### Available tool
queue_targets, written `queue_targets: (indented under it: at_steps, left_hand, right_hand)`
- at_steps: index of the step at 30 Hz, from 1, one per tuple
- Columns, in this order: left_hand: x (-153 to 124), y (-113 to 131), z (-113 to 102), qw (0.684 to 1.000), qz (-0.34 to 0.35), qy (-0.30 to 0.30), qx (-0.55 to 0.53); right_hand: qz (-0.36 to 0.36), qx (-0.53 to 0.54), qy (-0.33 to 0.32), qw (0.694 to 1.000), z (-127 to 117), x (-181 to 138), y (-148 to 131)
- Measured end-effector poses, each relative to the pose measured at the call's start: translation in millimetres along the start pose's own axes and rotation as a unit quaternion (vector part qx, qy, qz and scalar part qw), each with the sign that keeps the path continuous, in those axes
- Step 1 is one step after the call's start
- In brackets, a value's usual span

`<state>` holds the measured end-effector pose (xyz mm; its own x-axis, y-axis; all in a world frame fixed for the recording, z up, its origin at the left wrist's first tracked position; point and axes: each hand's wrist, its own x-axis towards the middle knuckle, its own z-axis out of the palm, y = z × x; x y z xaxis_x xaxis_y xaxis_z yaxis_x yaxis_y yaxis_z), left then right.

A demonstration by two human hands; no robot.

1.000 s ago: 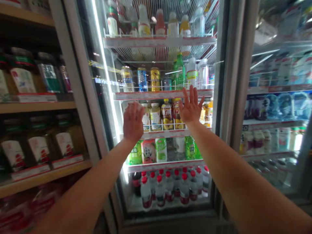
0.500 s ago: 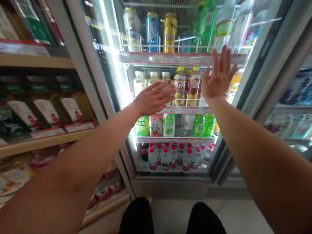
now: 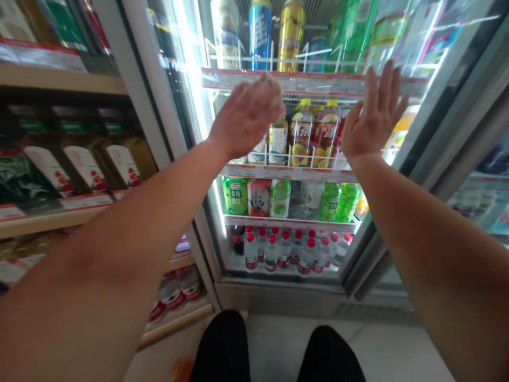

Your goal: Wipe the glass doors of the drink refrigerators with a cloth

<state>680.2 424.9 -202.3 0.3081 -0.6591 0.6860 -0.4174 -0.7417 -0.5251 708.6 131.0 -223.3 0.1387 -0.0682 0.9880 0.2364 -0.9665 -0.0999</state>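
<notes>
My left hand [image 3: 248, 114] is raised in front of the glass door of a lit drinks fridge, its back towards me and its fingers blurred. Something pale and crumpled [image 3: 268, 84] shows at its fingertips; what it is I cannot make out. Behind this hand are pale-labelled bottles [image 3: 278, 142], partly hidden. My right hand [image 3: 371, 119] is held up flat on the right, fingers spread, nothing in it. It appears to rest against the glass door [image 3: 431, 114]. Nearest to it, inside, stand yellow-capped tea bottles [image 3: 326, 130].
Cans [image 3: 291, 37] and green bottles [image 3: 360, 32] fill the top shelf. Lower down are green drink bottles [image 3: 235, 196] and red-capped water bottles [image 3: 284, 249]. A wooden shelf [image 3: 59, 79] with bottles flanks the fridge on the left. My knees [image 3: 225, 345] show below.
My left hand has moved up, from the middle shelf towards the top shelf's edge. My right hand keeps its flat pose. The view has shifted slightly, bringing the fridge closer.
</notes>
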Motion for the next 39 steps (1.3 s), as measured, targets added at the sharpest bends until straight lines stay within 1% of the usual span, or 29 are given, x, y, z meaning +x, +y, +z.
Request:
queue_targets:
  at_steps: [2,3,4,5,6,8,9,10,12,14,16,17,19,20,21,22,23,25,27,28,29,30,32,33,34,35,36,37,39]
  left_hand:
    - [3,-14,-8,0.987,-0.126,0.09,0.052]
    - [1,-16,-8,0.981,-0.151,0.109,0.062]
    - [-2,-15,-7,0.983,-0.142,0.101,0.058]
    - [-5,-13,-4,0.992,-0.098,0.065,0.042]
    - [-10,-10,-2,1.0,-0.022,0.0,0.019]
    - [-14,-8,-2,0.98,0.141,-0.139,-0.022]
    - [-14,-11,-5,0.967,0.183,-0.177,-0.027]
    - [-12,-16,-10,0.967,0.182,-0.179,-0.02]
    - [-7,-28,-21,0.993,0.071,-0.094,0.019]
    - [-5,-32,-26,0.997,-0.065,-0.001,0.04]
    - [-12,-22,-18,0.995,-0.097,0.008,0.018]
    - [-19,-13,-10,0.997,-0.071,-0.018,-0.006]
    - [-31,4,4,0.992,0.065,-0.092,-0.062]
    - [-34,10,9,0.977,0.141,-0.133,-0.083]
    - [-34,11,10,0.968,0.18,-0.149,-0.09]
    - [-31,8,8,0.971,0.175,-0.14,-0.084]
    - [-27,3,4,0.982,0.134,-0.11,-0.071]
    - [-15,-10,-6,0.999,-0.034,0.003,-0.03]
    - [-9,-15,-7,0.98,-0.168,0.104,0.003]
    - [-9,-13,-3,0.974,-0.183,0.131,0.012]
    - [-11,-7,4,0.978,-0.156,0.14,0.016]
    - [-13,0,12,0.987,-0.094,0.129,0.015]
    - [-15,16,27,0.992,0.108,0.062,0.006]
    - [-13,21,31,0.983,0.182,0.027,0.006]
    - [-7,24,32,0.975,0.22,0.011,0.007]
    - [1,25,31,0.977,0.213,0.018,0.01]
    - [10,25,28,0.986,0.159,0.051,0.014]
    - [19,25,24,0.992,0.076,0.101,0.017]
    - [31,29,22,0.978,-0.082,0.19,0.016]
  right_hand:
    - [-0.002,0.005,-0.004,1.0,0,0,1]
    - [-0.002,0.01,-0.01,1.0,-1,1,0]
    - [0.0,0.014,-0.016,1.0,-2,1,0]
    - [0.003,0.018,-0.022,1.0,-2,1,0]
    - [0.006,0.021,-0.026,0.999,-3,1,-1]
    - [0.009,0.024,-0.029,0.999,-4,1,-2]
    - [0.01,0.026,-0.028,0.999,-4,1,-2]
    - [0.009,0.027,-0.027,0.999,-4,1,-2]
    - [0.006,0.031,-0.022,0.999,-3,1,-1]
    - [0.005,0.037,-0.017,0.999,-2,0,0]
    - [0.008,0.041,-0.011,0.999,0,0,0]
    - [0.008,0.041,-0.009,0.999,1,1,1]
    - [0.01,0.033,0.0,0.999,2,1,0]
    - [0.01,0.03,0.002,1.0,3,1,0]
    - [0.008,0.027,0.003,1.0,3,2,0]
    - [0.007,0.026,0.002,1.0,4,2,0]
    - [0.007,0.024,0.0,1.0,4,2,0]
    - [0.005,0.019,-0.005,1.0,6,3,1]
    - [0.006,0.01,-0.005,1.0,8,4,2]
    - [0.005,0.008,-0.003,1.0,9,4,3]
    - [0.003,0.008,0.001,1.0,10,4,3]
    - [0.002,0.008,0.009,1.0,10,4,3]
    - [-0.001,0.009,0.024,1.0,10,4,2]
    - [-0.001,0.009,0.031,0.999,10,4,1]
    - [-0.002,0.007,0.035,0.999,11,3,1]
    - [-0.003,0.007,0.038,0.999,11,3,0]
    - [-0.005,0.007,0.041,0.999,11,2,0]
    - [-0.006,0.009,0.044,0.999,12,2,1]
    - [-0.011,0.014,0.053,0.998,13,1,1]
